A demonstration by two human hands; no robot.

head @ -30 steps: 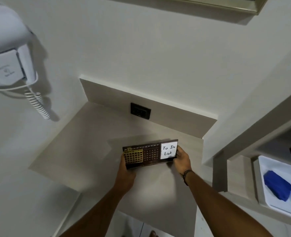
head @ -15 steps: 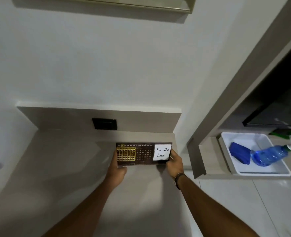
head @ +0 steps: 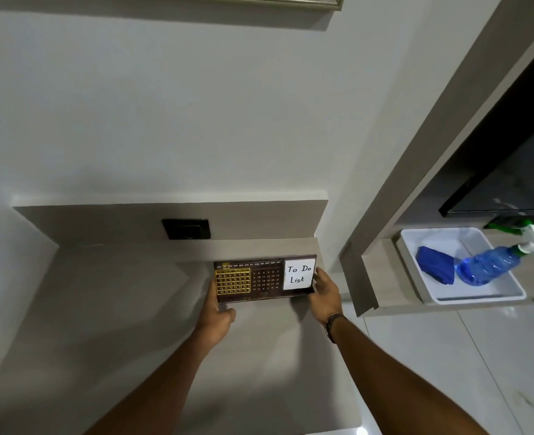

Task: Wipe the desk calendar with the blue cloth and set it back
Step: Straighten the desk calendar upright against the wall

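Note:
The desk calendar [head: 264, 279] is a dark brown board with a gold date grid on its left and a white "To Do List" note on its right. It stands near the back right corner of the beige desk [head: 134, 324]. My left hand [head: 217, 312] grips its left end and my right hand [head: 323, 288] grips its right end. The blue cloth [head: 435, 268] lies folded in a white tray [head: 479, 298] on a shelf to the right, apart from both hands.
A blue spray bottle [head: 491, 265] with a white trigger lies in the tray beside the cloth. A black wall socket [head: 186, 229] sits in the back panel behind the calendar. A dark screen [head: 510, 183] hangs above the shelf. White floor tiles show at lower right.
The view has swung right, so the wall hair dryer left the frame and the tray came fully into view. Both hands keep hold of the calendar, now nearer the desk's back right corner.

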